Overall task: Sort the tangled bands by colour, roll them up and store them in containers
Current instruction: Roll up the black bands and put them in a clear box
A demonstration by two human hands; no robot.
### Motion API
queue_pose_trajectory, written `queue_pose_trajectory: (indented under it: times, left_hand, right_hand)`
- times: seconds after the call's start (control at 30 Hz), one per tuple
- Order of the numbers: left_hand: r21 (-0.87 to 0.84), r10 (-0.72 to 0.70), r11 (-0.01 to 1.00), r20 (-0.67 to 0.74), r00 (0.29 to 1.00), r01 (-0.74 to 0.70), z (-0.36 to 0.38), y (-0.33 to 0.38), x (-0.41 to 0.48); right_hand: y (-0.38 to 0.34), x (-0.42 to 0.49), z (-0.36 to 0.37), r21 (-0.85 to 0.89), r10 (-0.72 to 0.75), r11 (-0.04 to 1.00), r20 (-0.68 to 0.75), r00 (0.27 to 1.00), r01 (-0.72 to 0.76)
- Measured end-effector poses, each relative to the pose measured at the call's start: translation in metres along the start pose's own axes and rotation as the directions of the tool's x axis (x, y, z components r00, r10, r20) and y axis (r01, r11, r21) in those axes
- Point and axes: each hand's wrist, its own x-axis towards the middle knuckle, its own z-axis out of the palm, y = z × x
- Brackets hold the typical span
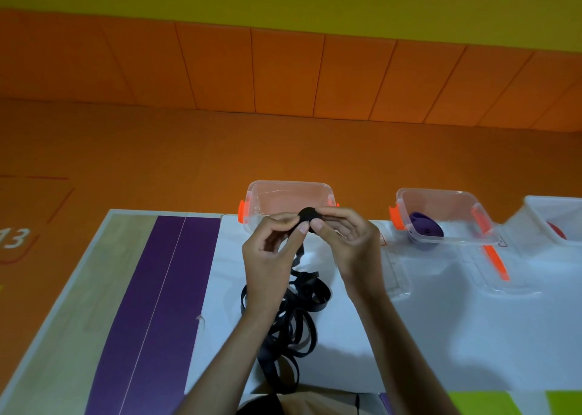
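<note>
A black band lies in loose tangled loops (294,317) on the white table sheet, and one end rises to a small black roll (308,217) held above the table. My left hand (272,251) and my right hand (346,241) both pinch this roll between thumb and fingers. Just behind the roll stands a clear container (288,194) with orange clips, and nothing shows inside it. To its right a second clear container (441,216) holds a purple roll (425,229). At the far right edge a white container (554,216) shows a bit of red (557,230).
A purple sheet (163,304) covers the table's left part, beside a bare wood strip (72,314). Clear lids (491,276) with an orange clip lie in front of the right containers. Green patches (482,403) sit at the near edge. Orange floor lies beyond the table.
</note>
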Motion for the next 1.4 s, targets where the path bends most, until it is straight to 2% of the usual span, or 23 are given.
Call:
queue_pose_trajectory:
  times: [0.13, 0.2, 0.3, 0.37, 0.47, 0.57, 0.63, 0.7, 0.77, 0.87, 0.97, 1.1, 1.2, 1.4]
  left_hand:
    - [0.065, 0.026, 0.998, 0.038, 0.999, -0.029, -0.005, 0.002, 0.004]
    - [0.111, 0.06, 0.992, 0.072, 0.996, -0.067, -0.004, 0.003, 0.002]
    - [0.113, 0.085, 0.989, 0.093, 0.992, -0.096, -0.002, 0.002, -0.001]
    - [0.096, 0.085, 0.991, 0.115, 0.99, -0.096, -0.001, 0.002, 0.0]
    - [0.045, 0.032, 0.998, 0.136, 0.99, -0.039, 0.0, 0.005, 0.001]
    - [0.044, 0.054, 0.997, 0.143, 0.988, -0.061, 0.0, 0.01, 0.001]
    - [0.055, 0.067, 0.996, 0.134, 0.989, -0.074, 0.001, 0.014, 0.0]
    - [0.047, 0.061, 0.997, 0.122, 0.991, -0.067, 0.001, 0.019, 0.0]
    - [0.015, 0.055, 0.998, 0.099, 0.994, -0.057, 0.001, 0.025, 0.0]
    - [-0.047, 0.08, 0.996, 0.039, 0.996, -0.078, 0.0, 0.03, -0.001]
    - [-0.067, 0.077, 0.995, 0.065, 0.995, -0.072, 0.0, 0.029, -0.003]
    - [-0.071, 0.053, 0.997, 0.146, 0.988, -0.043, -0.003, 0.029, -0.002]
    - [-0.067, 0.062, 0.996, 0.153, 0.986, -0.052, -0.004, 0.031, 0.0]
    - [-0.027, 0.061, 0.998, 0.122, 0.991, -0.058, 0.0, 0.032, -0.001]
  right_hand:
    - [-0.002, -0.005, -0.003, 0.128, 0.069, 0.989, 0.088, 0.994, -0.08]
    - [-0.01, -0.002, -0.007, 0.088, 0.04, 0.995, 0.089, 0.995, -0.048]
    - [-0.019, 0.005, -0.009, -0.075, -0.06, 0.995, 0.054, 0.997, 0.064]
    - [-0.021, 0.007, -0.006, -0.036, -0.06, 0.998, -0.008, 0.998, 0.059]
    - [-0.024, 0.002, 0.002, 0.099, 0.018, 0.995, -0.095, 0.995, -0.009]
    - [-0.023, -0.003, 0.012, 0.156, 0.034, 0.988, -0.135, 0.99, -0.013]
    - [-0.023, -0.005, 0.016, 0.166, 0.004, 0.986, -0.153, 0.988, 0.021]
    - [-0.023, -0.006, 0.017, 0.099, -0.043, 0.993, -0.165, 0.985, 0.06]
    - [-0.022, -0.008, 0.013, 0.049, -0.065, 0.996, -0.147, 0.987, 0.073]
    - [-0.022, -0.008, 0.0, 0.007, -0.084, 0.996, -0.03, 0.996, 0.085]
    - [-0.027, -0.004, -0.008, -0.051, -0.136, 0.989, 0.047, 0.99, 0.138]
    - [-0.033, -0.002, -0.009, 0.021, -0.167, 0.986, 0.05, 0.985, 0.166]
    - [-0.031, -0.002, -0.013, 0.065, -0.148, 0.988, 0.089, 0.985, 0.143]
    - [-0.027, -0.002, -0.013, 0.034, -0.136, 0.99, 0.034, 0.99, 0.135]
